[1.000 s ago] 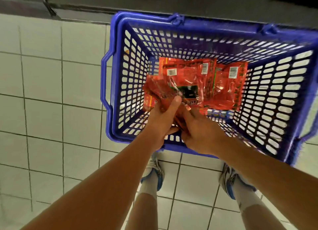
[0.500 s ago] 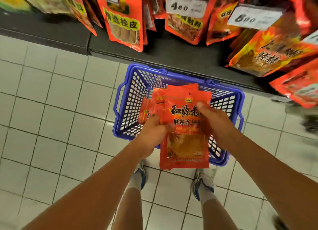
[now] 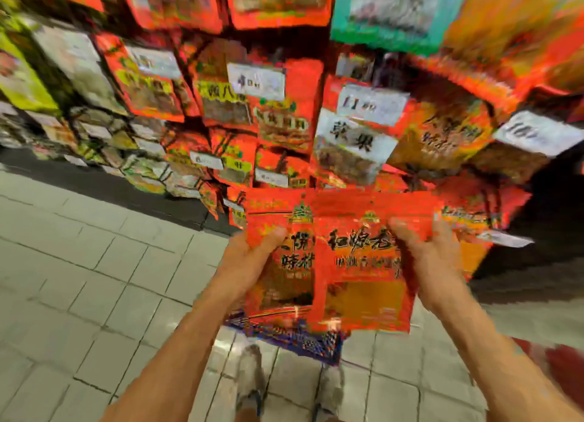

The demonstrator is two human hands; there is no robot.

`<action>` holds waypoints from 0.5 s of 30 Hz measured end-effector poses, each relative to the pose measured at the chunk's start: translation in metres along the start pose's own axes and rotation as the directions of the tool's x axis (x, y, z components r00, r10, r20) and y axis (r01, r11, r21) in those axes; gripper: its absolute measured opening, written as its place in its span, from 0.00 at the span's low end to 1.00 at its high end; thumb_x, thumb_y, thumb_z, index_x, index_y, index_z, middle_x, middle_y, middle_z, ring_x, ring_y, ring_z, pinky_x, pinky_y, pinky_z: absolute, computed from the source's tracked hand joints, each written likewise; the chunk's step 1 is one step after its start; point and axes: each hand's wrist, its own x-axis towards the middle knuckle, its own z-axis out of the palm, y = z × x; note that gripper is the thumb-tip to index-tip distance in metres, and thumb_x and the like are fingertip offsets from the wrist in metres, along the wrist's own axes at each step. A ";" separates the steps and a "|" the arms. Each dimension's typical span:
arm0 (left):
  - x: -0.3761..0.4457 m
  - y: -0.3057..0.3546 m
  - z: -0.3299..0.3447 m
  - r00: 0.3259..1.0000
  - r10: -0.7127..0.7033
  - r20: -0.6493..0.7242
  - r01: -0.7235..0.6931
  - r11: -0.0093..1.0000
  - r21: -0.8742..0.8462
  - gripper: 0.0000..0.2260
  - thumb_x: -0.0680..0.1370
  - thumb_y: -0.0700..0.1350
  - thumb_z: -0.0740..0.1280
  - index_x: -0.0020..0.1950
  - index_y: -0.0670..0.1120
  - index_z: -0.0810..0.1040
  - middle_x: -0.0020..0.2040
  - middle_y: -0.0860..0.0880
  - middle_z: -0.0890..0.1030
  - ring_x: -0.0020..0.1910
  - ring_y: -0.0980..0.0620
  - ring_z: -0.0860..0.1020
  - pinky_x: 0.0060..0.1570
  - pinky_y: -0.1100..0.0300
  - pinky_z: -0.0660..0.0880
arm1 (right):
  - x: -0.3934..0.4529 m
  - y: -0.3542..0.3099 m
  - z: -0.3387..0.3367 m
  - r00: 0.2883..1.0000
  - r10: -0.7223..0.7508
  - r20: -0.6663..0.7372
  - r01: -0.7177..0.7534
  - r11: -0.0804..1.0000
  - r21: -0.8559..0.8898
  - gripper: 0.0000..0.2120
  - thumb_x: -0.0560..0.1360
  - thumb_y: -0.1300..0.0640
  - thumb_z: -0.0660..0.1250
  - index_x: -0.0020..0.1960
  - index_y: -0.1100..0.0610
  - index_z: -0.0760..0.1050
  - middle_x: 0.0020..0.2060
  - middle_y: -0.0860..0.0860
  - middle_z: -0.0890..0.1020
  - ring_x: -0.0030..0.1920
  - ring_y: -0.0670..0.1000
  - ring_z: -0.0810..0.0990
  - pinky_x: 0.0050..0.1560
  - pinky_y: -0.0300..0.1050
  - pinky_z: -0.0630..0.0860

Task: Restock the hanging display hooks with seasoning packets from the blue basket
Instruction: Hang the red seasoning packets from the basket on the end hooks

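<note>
A: Nearest?
B: Two shoes (image 3: 252,387) on pale floor tiles (image 3: 94,279), bare forearms reaching forward above them.

A: Hands?
B: Left hand (image 3: 249,260) gripping the left edge of a fanned bunch of red seasoning packets (image 3: 357,263), thumb laid across the front, other fingers hidden behind. Right hand (image 3: 433,260) gripping the right edge, thumb likewise on the front face. Finger spread behind the bunch: cannot tell, too blurred.

A: Packets themselves?
B: Upright, faces toward the camera, overlapping, black characters over an orange window. Exact count unclear.

A: Basket?
B: Only a strip of the blue basket (image 3: 303,342) visible, on the floor just below the packets' bottom edge, beyond the shoes.

A: Farther off?
B: Hanging display (image 3: 284,121) crowded with red, orange and green bags, white price tags (image 3: 256,81) in front of them. Hooks not discernible through the blur.
</note>
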 end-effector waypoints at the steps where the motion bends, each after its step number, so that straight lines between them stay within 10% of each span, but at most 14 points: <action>1: -0.009 0.028 0.007 0.999 0.052 0.012 -0.052 0.999 -0.012 0.18 0.66 0.64 0.74 0.51 0.57 0.86 0.55 0.46 0.87 0.59 0.40 0.83 0.63 0.37 0.76 | -0.002 -0.031 -0.010 0.999 -0.035 -0.024 0.035 0.999 0.018 0.06 0.70 0.48 0.72 0.45 0.39 0.84 0.39 0.38 0.86 0.37 0.36 0.82 0.40 0.36 0.77; 4: -0.030 0.102 0.029 0.984 0.169 0.061 -0.166 0.985 -0.044 0.09 0.70 0.55 0.74 0.48 0.56 0.87 0.52 0.46 0.87 0.54 0.41 0.84 0.61 0.33 0.76 | -0.010 -0.111 -0.035 0.987 -0.139 -0.076 0.141 0.990 0.018 0.04 0.72 0.47 0.71 0.42 0.38 0.85 0.35 0.34 0.85 0.34 0.32 0.80 0.37 0.27 0.74; 10: -0.052 0.216 0.048 0.936 0.332 0.119 -0.320 0.941 -0.109 0.10 0.66 0.44 0.74 0.47 0.50 0.86 0.43 0.46 0.86 0.37 0.48 0.83 0.38 0.50 0.82 | -0.033 -0.220 -0.081 0.953 -0.255 -0.167 0.273 0.957 0.097 0.04 0.67 0.52 0.73 0.40 0.45 0.86 0.35 0.45 0.86 0.35 0.44 0.83 0.38 0.40 0.80; 15: -0.068 0.293 0.066 0.833 0.528 0.164 -0.524 0.849 -0.074 0.07 0.75 0.58 0.73 0.43 0.56 0.86 0.38 0.55 0.86 0.37 0.56 0.84 0.36 0.57 0.80 | -0.053 -0.292 -0.109 0.880 -0.351 -0.319 0.409 0.902 0.138 0.05 0.67 0.53 0.76 0.43 0.49 0.87 0.41 0.53 0.88 0.43 0.55 0.87 0.48 0.52 0.82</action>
